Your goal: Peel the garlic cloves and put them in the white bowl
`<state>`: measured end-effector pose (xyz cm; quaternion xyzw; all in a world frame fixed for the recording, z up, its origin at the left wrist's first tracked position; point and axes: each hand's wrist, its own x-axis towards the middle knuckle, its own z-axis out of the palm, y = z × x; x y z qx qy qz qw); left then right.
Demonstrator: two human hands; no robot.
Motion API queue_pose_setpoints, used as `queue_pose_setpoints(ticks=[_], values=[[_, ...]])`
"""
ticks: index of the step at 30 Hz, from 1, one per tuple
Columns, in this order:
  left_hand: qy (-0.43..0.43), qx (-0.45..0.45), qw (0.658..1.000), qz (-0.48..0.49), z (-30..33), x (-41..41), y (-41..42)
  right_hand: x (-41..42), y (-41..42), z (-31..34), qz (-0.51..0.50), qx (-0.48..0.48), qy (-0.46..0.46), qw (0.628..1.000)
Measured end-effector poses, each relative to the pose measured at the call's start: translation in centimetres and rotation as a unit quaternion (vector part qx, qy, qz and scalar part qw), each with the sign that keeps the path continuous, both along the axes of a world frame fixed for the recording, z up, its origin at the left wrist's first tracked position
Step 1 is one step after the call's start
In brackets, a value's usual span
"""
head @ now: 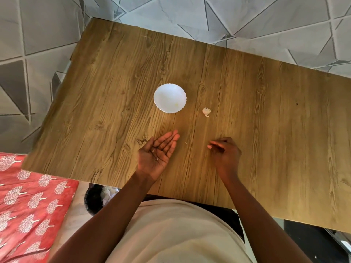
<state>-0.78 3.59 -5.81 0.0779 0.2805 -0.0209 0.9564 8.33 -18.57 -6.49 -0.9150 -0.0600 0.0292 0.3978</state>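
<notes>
Nearest the table's [266, 149] front edge, left hand [158, 151] lay palm up, fingers straight, flecks of skin on it; right hand [224, 151] hovered beside it, fingers loosely curled, whether pinching anything unclear. Farther in, garlic piece [206, 111] lay just right of white bowl [170, 98] at mid-table.

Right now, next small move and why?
Probably reach the right hand forward to the papery white garlic piece beside the scalloped white bowl: it lies unpeeled on the wooden table, and the open left hand holds only skin flecks.
</notes>
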Motion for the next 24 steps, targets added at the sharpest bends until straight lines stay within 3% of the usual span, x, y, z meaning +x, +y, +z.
queue_pose_setpoints(ticks=[5, 10, 18, 24], values=[[0.004, 0.036, 0.999, 0.023, -0.2, -0.5, -1.0, 0.9, 0.2, -0.2, 0.052, -0.011, -0.031, 0.998], [0.009, 0.056, 0.995, 0.079, 0.2, -0.5, -2.0, 1.5, 0.2, -0.8, 0.135, -0.093, -0.047, 0.985], [0.012, 0.083, 0.989, 0.121, 0.2, -0.9, -3.1, 1.9, 3.9, -0.2, 0.229, 0.032, 0.007, 0.973], [0.02, 0.082, 0.989, 0.118, 0.3, -1.5, -3.2, 1.7, 5.0, -1.6, 0.225, 0.024, -0.009, 0.974]])
